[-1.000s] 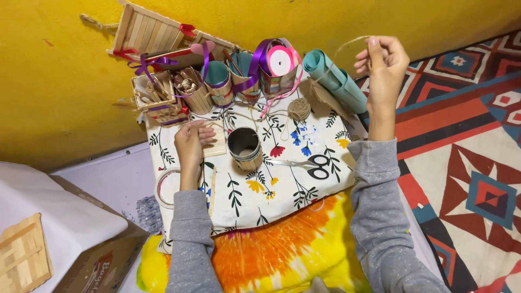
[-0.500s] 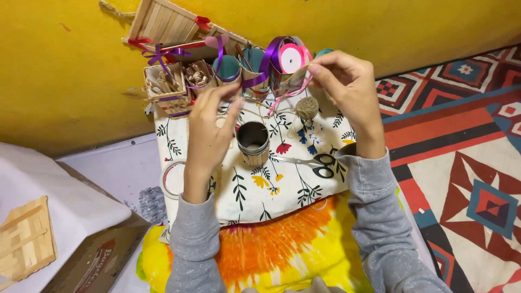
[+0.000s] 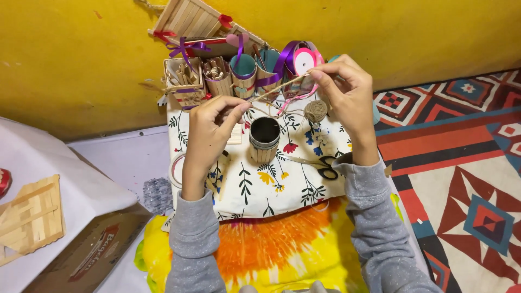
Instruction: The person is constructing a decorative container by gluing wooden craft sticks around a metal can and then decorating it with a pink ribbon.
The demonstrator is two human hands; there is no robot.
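Note:
My left hand [image 3: 210, 130] and my right hand [image 3: 347, 95] hold a length of brown jute twine [image 3: 274, 89] stretched taut between them, raised above a floral cloth [image 3: 271, 179]. Each hand pinches one end. Below the twine stands a small round cup [image 3: 264, 140] wrapped in flat wooden sticks, dark inside. A ball of the same twine [image 3: 315, 110] lies just right of the cup, under my right hand. Black-handled scissors [image 3: 320, 164] lie on the cloth near my right wrist.
Along the yellow wall [image 3: 81, 59] stand several stick-covered holders [image 3: 214, 76] with purple ribbons, a pink ribbon spool [image 3: 304, 61] and a wooden stick house [image 3: 187, 19]. A cardboard box [image 3: 87, 249] with a stick panel [image 3: 30, 217] is at the left. A patterned rug [image 3: 467, 179] lies right.
My right hand came down from high at the right toward the centre. My left hand lifted off the cloth, took the twine, and both now pull it taut above the cup.

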